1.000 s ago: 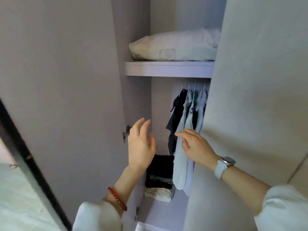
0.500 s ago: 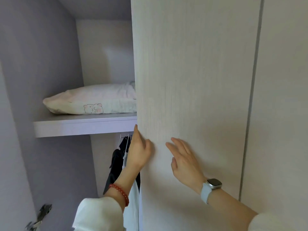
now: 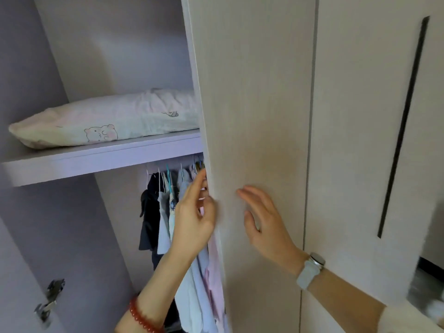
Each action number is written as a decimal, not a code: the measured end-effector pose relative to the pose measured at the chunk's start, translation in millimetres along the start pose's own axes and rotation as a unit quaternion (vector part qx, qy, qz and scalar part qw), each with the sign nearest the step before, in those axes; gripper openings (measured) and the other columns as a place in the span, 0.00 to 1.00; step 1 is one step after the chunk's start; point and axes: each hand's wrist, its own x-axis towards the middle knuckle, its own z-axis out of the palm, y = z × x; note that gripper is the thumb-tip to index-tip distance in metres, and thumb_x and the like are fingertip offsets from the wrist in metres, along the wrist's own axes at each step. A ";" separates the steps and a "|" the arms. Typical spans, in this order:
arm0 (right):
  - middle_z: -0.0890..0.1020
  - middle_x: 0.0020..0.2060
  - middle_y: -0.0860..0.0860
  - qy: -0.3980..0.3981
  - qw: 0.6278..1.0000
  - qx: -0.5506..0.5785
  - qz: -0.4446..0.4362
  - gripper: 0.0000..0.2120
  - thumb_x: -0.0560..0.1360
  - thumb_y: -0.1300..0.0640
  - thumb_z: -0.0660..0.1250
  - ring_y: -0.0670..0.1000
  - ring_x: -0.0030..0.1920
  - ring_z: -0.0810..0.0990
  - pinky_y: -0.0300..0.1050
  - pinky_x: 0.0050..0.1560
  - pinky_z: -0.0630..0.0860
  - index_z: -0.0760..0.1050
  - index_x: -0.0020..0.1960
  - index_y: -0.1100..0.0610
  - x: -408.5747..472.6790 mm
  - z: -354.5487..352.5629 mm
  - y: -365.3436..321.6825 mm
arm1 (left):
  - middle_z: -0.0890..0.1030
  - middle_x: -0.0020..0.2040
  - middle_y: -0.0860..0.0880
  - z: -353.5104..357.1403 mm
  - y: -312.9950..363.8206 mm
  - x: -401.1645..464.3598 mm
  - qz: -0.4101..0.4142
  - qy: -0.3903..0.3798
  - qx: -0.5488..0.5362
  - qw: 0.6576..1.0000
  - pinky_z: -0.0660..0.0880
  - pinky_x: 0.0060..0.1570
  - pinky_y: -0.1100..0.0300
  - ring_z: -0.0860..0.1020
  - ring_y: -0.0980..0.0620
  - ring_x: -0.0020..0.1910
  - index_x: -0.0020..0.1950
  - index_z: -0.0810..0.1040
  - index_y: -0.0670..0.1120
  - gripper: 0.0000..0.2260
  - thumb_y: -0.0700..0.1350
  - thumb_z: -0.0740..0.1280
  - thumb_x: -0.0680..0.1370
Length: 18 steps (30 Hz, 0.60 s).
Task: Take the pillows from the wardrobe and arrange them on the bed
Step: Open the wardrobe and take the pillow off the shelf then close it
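A pale pillow (image 3: 108, 123) with a small bear print lies on the upper wardrobe shelf (image 3: 101, 157), its right end hidden behind the light wood wardrobe door (image 3: 254, 97). My left hand (image 3: 194, 215) is at that door's left edge, below the shelf, with fingers hooked behind the edge. My right hand (image 3: 262, 224) lies on the door's front face with straight, spread fingers. Neither hand touches the pillow.
Clothes on hangers (image 3: 168, 212) fill the space under the shelf, right behind my left hand. A metal hinge (image 3: 49, 299) sits on the left side panel. A second door with a long dark handle slot (image 3: 403, 121) stands to the right.
The door edge has swung rightward, showing more of the pillow and the hanging clothes. My left hand's fingers have gone behind the edge; my right hand stays on the door face.
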 end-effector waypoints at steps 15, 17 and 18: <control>0.74 0.60 0.41 0.106 0.986 -0.059 0.116 0.20 0.76 0.52 0.55 0.41 0.57 0.74 0.32 0.53 0.74 0.60 0.66 0.41 -85.0 -164.3 -26.3 | 0.58 0.70 0.57 127.6 87.4 -4.0 0.250 -0.204 -0.046 0.945 0.67 0.59 0.71 0.61 0.64 0.65 0.68 0.60 0.59 0.25 0.39 0.56 0.75; 0.72 0.58 0.34 0.144 0.976 -0.095 0.130 0.23 0.75 0.56 0.57 0.39 0.54 0.76 0.33 0.51 0.76 0.58 0.65 0.37 -88.1 -186.4 -23.1 | 0.53 0.71 0.58 156.6 103.5 5.2 0.277 -0.209 -0.023 0.938 0.59 0.62 0.70 0.58 0.59 0.69 0.69 0.55 0.60 0.25 0.42 0.57 0.76; 0.73 0.56 0.32 0.163 0.970 -0.118 0.137 0.24 0.75 0.58 0.58 0.39 0.53 0.77 0.34 0.50 0.77 0.58 0.66 0.38 -89.5 -196.6 -19.8 | 0.52 0.71 0.58 171.3 111.1 10.4 0.288 -0.211 -0.019 0.934 0.58 0.64 0.65 0.57 0.55 0.71 0.69 0.53 0.60 0.26 0.43 0.58 0.76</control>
